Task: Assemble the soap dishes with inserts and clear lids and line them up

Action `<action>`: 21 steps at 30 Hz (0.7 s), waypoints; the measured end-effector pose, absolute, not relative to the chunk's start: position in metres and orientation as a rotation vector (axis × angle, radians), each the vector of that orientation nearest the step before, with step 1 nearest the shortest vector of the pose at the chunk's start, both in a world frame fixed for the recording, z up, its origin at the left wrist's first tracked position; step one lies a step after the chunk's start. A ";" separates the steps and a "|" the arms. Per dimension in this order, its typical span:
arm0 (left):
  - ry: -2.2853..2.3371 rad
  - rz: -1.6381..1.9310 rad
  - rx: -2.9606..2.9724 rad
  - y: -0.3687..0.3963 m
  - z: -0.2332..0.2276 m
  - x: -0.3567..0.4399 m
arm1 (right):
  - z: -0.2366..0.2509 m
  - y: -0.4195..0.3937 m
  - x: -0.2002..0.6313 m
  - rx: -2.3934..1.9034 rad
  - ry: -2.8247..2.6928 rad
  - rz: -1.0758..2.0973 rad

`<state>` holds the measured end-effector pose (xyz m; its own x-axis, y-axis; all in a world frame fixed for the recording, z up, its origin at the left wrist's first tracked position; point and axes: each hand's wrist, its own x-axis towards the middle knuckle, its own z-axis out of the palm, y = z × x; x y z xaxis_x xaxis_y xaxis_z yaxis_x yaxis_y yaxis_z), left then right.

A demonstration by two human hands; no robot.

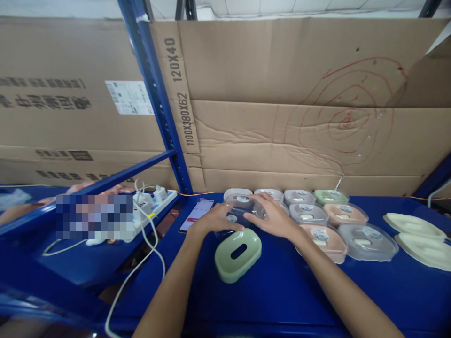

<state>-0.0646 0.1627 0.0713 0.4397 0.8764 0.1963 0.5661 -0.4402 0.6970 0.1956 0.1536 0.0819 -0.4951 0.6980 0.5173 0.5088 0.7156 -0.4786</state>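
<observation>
Both hands are closed around a clear lidded box (243,211) on the blue table (282,291). The left hand (216,219) cups the box's left side, its fingers curled along the near edge. The right hand (273,216) lies over the top and right side, fingers pressed together and pointing left across the lid.

Just in front of the hands, toward the person, a green tray (238,254) with an oval slot rests on the table, its far rim just beside the box. Just left of the left hand lies a phone (197,213) with its screen lit. Beyond it, farther left, is a white power strip (155,199) with plugs and a white cable (141,267) trailing down.

To the right of the right hand stand rows of lidded boxes (319,218) in grey, green and pink. Well right of those lie two cream lids (416,234). Behind everything stands cardboard (282,117) and a blue shelf post (155,94).
</observation>
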 end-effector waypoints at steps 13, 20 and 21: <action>1.604 1.467 1.945 0.173 0.084 -0.083 | 0.074 0.164 0.194 -0.793 -2.374 0.404; 1.687 1.399 2.071 0.171 0.081 -0.067 | 0.065 0.175 0.167 -0.800 -2.666 0.241; 1.683 1.369 2.099 0.172 0.079 -0.065 | 0.064 0.175 0.165 -0.814 -2.680 0.213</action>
